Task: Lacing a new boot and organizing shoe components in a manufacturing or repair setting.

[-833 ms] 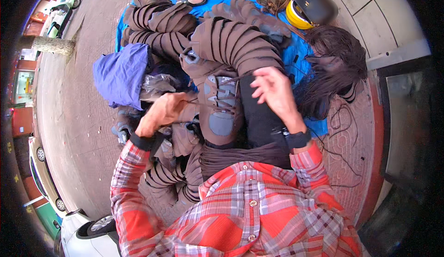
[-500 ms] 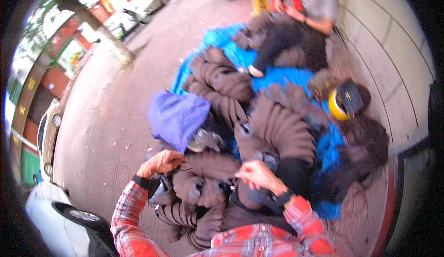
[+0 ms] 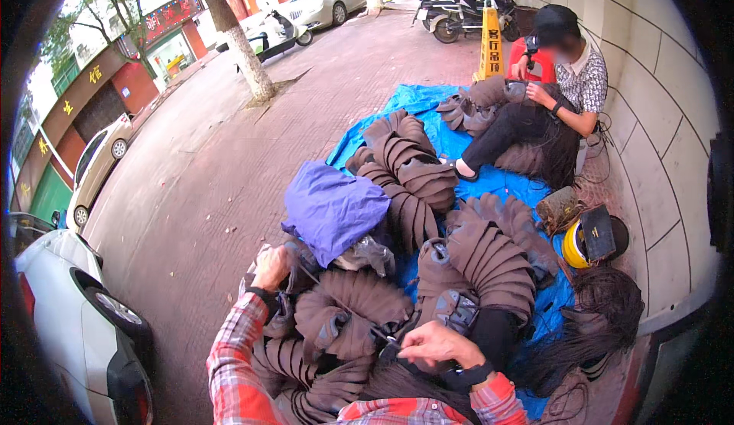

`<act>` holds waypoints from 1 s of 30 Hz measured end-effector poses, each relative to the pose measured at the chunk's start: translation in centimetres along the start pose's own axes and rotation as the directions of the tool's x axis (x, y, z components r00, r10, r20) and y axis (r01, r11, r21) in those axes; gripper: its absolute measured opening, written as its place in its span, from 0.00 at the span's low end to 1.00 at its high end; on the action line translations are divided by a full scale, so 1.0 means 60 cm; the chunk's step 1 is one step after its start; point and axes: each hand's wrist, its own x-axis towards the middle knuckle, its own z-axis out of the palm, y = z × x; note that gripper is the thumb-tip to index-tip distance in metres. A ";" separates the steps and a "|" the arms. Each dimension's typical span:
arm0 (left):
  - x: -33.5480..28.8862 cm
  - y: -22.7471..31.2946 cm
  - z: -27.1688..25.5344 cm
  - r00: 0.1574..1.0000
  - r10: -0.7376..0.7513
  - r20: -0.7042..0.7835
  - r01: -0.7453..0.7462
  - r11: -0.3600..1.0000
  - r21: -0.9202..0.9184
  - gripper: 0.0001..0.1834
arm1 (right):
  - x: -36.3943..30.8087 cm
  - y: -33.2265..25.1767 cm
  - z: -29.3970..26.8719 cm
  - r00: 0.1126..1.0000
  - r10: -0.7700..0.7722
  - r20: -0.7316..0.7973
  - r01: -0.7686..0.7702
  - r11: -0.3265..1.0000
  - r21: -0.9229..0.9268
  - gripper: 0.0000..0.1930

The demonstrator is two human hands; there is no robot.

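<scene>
My left hand [image 3: 271, 268] is closed, its fingers pinched on a thin dark shoelace [image 3: 336, 301] at the left of the pile. The lace slants down and right across a fanned stack of brown shoe uppers [image 3: 355, 295] with grey-blue parts. My right hand [image 3: 440, 345] is pinched closed near the lace's other end, over the lap. The fingertips partly hide what it grips. More stacked uppers [image 3: 489, 260] lie just beyond my right hand. Next to my left hand, a purple cloth [image 3: 336, 207] covers part of the pile.
A blue tarp [image 3: 394, 104] lies under the stacks. At right are a heap of long black laces [image 3: 604, 310], a yellow tub [image 3: 573, 245] and a dark box [image 3: 598, 232]. A seated co-worker [image 3: 573, 73] handles uppers by the wall. A white car [image 3: 76, 318] stands at left.
The view has shifted, so the pile and the co-worker sit further right and lower. My hands stay apart with fingers pinched, and the lace between them now shows clearly.
</scene>
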 end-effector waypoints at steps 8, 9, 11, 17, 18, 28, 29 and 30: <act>0.043 0.281 -0.075 0.910 0.251 0.330 0.361 -0.086 -0.929 0.21 | 0.088 0.016 0.181 0.852 -0.521 0.052 0.494 0.767 -0.410 0.06; 0.027 0.326 -0.099 0.847 0.355 0.396 0.438 -0.044 -0.898 0.15 | 0.091 0.028 0.177 0.768 -0.639 -0.043 0.572 0.714 -0.403 0.07; -0.006 0.372 -0.113 0.663 0.572 0.482 0.321 0.364 -0.874 0.13 | 0.075 0.041 0.135 0.737 -0.627 -0.253 0.493 0.754 -0.434 0.08; -0.098 0.436 -0.060 0.611 0.700 0.368 0.060 0.423 -0.904 0.09 | -0.049 0.108 -0.002 0.674 0.172 -0.719 -0.036 0.979 0.200 0.12; -0.105 0.446 -0.056 0.631 0.692 0.351 0.033 0.429 -0.903 0.09 | -0.048 0.127 -0.003 0.691 0.191 -0.697 -0.032 0.972 0.233 0.13; -0.101 0.456 -0.059 0.667 0.680 0.304 -0.297 0.617 -0.729 0.12 | -0.054 0.140 -0.005 0.905 0.182 -0.384 0.142 0.722 0.677 0.28; -0.099 0.453 -0.062 0.671 0.679 0.298 -0.298 0.615 -0.730 0.12 | -0.053 0.135 -0.003 0.916 0.162 -0.366 0.167 0.676 0.718 0.30; -0.099 0.451 -0.064 0.660 0.696 0.282 -0.319 0.600 -0.734 0.11 | -0.055 0.130 -0.005 0.925 0.183 -0.335 0.140 0.653 0.744 0.31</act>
